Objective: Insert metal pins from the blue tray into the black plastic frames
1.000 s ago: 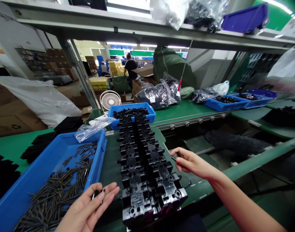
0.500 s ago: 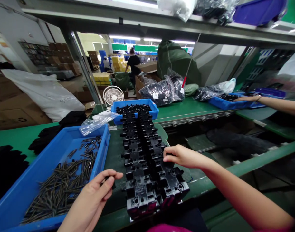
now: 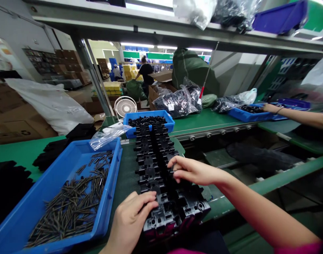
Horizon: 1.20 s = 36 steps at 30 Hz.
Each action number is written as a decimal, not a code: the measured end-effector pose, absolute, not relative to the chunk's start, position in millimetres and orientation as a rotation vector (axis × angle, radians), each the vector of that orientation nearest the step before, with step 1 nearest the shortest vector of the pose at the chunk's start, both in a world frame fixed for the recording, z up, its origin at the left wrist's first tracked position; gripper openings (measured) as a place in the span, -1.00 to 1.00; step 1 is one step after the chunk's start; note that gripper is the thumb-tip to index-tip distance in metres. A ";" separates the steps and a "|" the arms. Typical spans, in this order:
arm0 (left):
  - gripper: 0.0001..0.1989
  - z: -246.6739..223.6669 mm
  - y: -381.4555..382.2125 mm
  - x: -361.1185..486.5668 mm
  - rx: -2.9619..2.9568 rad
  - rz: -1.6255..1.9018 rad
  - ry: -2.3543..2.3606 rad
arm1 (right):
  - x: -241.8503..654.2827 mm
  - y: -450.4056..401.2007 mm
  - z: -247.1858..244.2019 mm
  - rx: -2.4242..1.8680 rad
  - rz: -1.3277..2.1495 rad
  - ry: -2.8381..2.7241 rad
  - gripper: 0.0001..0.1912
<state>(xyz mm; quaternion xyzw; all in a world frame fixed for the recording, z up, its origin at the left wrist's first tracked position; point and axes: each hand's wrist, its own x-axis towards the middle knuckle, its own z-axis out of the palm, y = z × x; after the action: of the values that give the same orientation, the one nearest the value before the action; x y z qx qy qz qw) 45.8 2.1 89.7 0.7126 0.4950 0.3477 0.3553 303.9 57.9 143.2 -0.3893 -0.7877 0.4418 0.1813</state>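
Observation:
Two long rows of black plastic parts (image 3: 148,171) run away from me side by side on the green bench. Over the near part of the left row is my left hand (image 3: 133,215), thumb and fingertips pinched at the parts; whatever lies between them is hidden. My right hand (image 3: 190,171) hovers at the right row with its fingers curled together, and I cannot make out what they hold. Left of the rows, a large blue tray (image 3: 110,197) holds a heap of thin dark metal pins (image 3: 68,206). A smaller blue bin (image 3: 170,126) of small black pieces stands at the far end.
A clear plastic bag (image 3: 108,135) lies over the large tray's far corner. Black foam-like stacks (image 3: 52,150) sit to the left. Behind are a white fan (image 3: 125,106) and bagged parts (image 3: 174,100). At right, a co-worker's hand (image 3: 271,108) reaches over other blue trays.
My left hand has moved right, from beside the tray onto the left row. My right hand has shifted left, toward the gap between the rows. The co-worker's hand has moved slightly right.

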 end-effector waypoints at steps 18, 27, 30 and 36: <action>-0.58 102.3 27.9 7.6 0.846 0.935 1.149 | 244.8 93.0 126.1 -0.924 1.057 -2.443 -0.58; -0.62 119.7 55.1 17.4 1.124 0.690 1.185 | 334.2 100.0 109.3 -0.991 1.345 -1.717 -0.69; -0.65 115.2 66.6 23.7 1.328 0.637 1.245 | 339.3 95.0 94.5 -1.032 1.257 -1.683 -0.66; -0.77 92.9 82.2 36.0 1.656 0.690 1.272 | 333.6 84.5 81.0 -1.090 0.879 -2.032 -0.76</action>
<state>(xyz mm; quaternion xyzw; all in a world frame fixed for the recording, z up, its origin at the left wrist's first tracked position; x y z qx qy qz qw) 36.0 82.2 92.9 0.6709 0.5154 0.2794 0.4541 333.6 84.5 81.0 -0.4169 -0.7771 0.3362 0.3307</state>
